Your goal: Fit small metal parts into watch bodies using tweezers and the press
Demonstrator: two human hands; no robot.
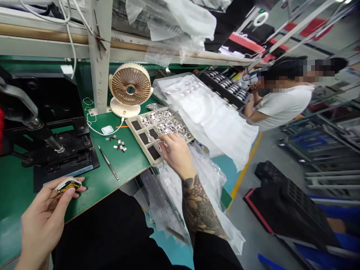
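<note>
A small white device with a black and yellow inside (69, 184) is gripped by my left hand (50, 210), above the front edge of the green table. My right hand (177, 153) reaches into the front side of a cream divided tray (140, 147), its fingers bent over a compartment. What its fingertips touch is too small to make out. Many small silvery parts (174, 125) fill the tray's back compartments; black pads lie in others. Metal tweezers (108, 163) rest between my hands, with several small white-and-red pieces (120, 145) behind them.
A black press fixture (59, 127) stands at the left. Behind the tray are a cream fan (131, 90) and a post (99, 56). White sheeting (208, 108) covers trays to the right. A person in a white shirt (287, 105) works farther right.
</note>
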